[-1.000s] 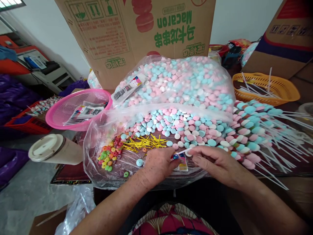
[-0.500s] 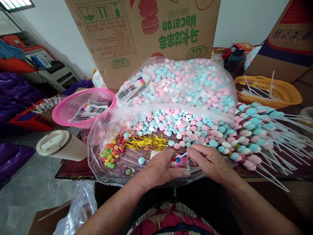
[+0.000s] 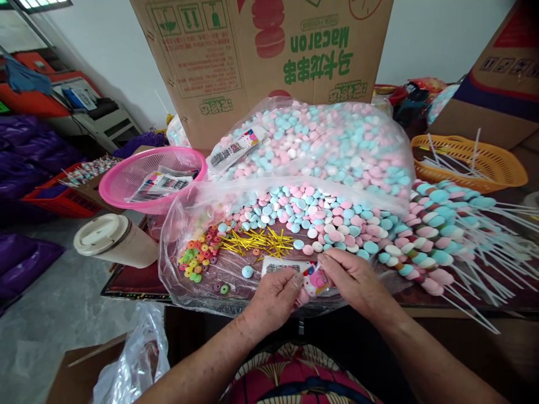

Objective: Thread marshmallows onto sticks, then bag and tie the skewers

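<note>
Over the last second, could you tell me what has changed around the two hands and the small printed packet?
The white stick seen earlier at the right hand no longer shows. Both hands have drawn closer together, and the left hand now grips the small printed packet, whose barcoded end shows. The gold twist ties, ring candies, pink basket and cup kept their places.

White wall (image 3: 113, 50), grey floor (image 3: 54, 314), daylit rm.

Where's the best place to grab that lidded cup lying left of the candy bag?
Grip the cup around its tan body, probably from above. It lies on its side, white lid toward the left, so the round wall faces up; the bag crowds its right end.
</note>
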A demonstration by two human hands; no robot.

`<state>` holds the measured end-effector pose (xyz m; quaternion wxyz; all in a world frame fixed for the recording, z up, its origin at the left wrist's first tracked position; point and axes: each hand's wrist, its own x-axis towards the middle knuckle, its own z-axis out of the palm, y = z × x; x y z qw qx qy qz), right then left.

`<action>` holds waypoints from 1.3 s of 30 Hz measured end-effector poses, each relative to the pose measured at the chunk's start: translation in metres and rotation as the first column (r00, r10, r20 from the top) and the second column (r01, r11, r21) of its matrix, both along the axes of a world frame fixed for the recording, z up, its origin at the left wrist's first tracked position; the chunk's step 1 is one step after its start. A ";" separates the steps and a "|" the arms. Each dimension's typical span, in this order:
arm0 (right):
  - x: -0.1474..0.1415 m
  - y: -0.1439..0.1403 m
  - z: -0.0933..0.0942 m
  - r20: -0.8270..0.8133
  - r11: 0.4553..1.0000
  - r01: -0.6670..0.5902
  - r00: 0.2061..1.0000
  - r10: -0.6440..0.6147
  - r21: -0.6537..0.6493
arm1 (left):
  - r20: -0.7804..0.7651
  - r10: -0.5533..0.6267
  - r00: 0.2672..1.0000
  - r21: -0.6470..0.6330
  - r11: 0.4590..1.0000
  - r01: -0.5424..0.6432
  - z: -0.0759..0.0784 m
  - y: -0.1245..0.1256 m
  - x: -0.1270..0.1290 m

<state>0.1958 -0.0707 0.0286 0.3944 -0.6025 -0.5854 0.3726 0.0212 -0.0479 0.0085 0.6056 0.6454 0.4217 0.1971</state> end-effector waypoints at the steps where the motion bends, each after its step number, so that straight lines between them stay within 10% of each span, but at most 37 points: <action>1: 0.000 -0.002 -0.002 -0.061 0.999 -0.018 0.998 0.015 -0.040 | 0.008 0.037 0.999 -0.010 0.999 -0.037 -0.003 -0.002 0.000; 5: -0.005 -0.013 -0.014 -0.322 0.969 -0.159 0.942 0.092 -0.189 | 0.031 0.156 0.987 0.061 0.986 -0.158 -0.004 -0.005 -0.002; 9: -0.025 -0.026 -0.028 -0.186 0.984 -0.073 0.982 0.042 -0.165 | 0.057 -0.035 0.998 0.082 0.996 0.030 0.002 -0.006 -0.007; 17: -0.019 -0.017 -0.018 0.429 0.947 -0.125 0.903 -0.015 0.296 | 0.197 -0.107 0.974 -0.486 0.852 0.192 -0.001 0.004 -0.019; 21: -0.012 -0.008 -0.004 0.681 0.748 -0.366 0.716 -0.153 0.554 | 0.056 -0.080 0.995 -0.453 0.886 0.097 0.010 0.009 -0.020; 25: -0.022 -0.011 -0.007 0.908 0.581 -0.759 0.412 0.081 0.292 | 0.060 -0.320 0.945 -0.344 0.883 0.321 0.018 0.015 -0.030; 32: -0.037 -0.011 -0.002 0.904 0.498 -0.795 0.425 0.051 0.345 | 0.269 -0.363 0.892 -0.527 0.720 0.451 0.011 0.025 -0.055; 35: -0.047 -0.009 -0.004 0.891 0.506 -0.776 0.453 0.032 0.376 | 0.095 -0.505 0.858 -0.332 0.796 0.505 0.022 0.027 -0.060; 37: -0.053 -0.007 -0.007 0.830 0.669 -0.689 0.524 0.194 0.278 | -0.222 -0.494 0.840 0.040 0.857 0.514 0.028 0.024 -0.061; 39: -0.059 -0.004 -0.010 0.571 0.837 -0.546 0.677 0.465 -0.034 | -0.505 -0.317 0.803 0.457 0.691 0.560 0.028 0.017 -0.063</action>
